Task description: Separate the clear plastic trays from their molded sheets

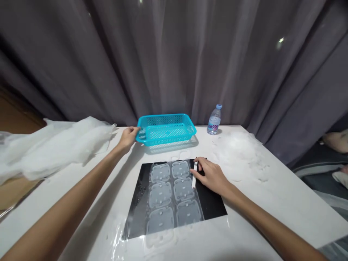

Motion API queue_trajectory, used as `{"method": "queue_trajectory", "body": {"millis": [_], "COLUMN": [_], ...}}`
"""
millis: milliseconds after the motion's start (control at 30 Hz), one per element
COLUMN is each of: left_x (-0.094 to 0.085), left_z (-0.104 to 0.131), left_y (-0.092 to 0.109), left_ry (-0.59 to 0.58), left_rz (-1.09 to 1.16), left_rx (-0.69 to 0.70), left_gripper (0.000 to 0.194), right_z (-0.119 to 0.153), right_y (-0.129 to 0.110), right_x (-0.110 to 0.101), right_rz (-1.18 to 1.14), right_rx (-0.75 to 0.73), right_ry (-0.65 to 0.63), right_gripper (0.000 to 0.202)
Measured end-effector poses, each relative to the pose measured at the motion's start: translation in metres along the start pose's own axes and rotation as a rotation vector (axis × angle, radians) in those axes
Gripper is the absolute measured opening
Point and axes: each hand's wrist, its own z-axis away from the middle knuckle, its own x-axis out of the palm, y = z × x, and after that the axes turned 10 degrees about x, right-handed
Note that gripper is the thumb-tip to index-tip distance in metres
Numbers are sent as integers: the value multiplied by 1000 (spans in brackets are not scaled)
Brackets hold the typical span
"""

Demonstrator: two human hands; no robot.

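My left hand grips the left end of a turquoise plastic basket with mesh walls, its fingertips at the rim. The basket holds nothing that I can see, and a shadow lies beneath it. My right hand pinches a narrow white strip, with thumb and fingers along its right side. This strip lies over a black sheet. Across the sheet spreads a clear plastic film with rows of rounded, translucent panels, running past the sheet's front edge.
A small water bottle with a blue cap stands at the back right. White fluffy material is heaped on the white table at the right. Crumpled white sheeting covers the left side. A grey curtain hangs behind.
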Motion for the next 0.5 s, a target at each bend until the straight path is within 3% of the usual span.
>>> {"method": "queue_trajectory", "body": {"millis": [200,500], "left_x": [22,42], "left_z": [-18,-24], "left_y": [-9,-27], "left_ry": [-15,88], "left_rz": [8,-38], "left_rx": [-47,-1], "left_gripper": [38,39], "right_z": [7,10], "right_y": [9,21], "right_x": [12,-5], "right_rz": [18,-11], "right_rx": [7,-9], "right_ry": [4,-62], "right_gripper": [18,23]}}
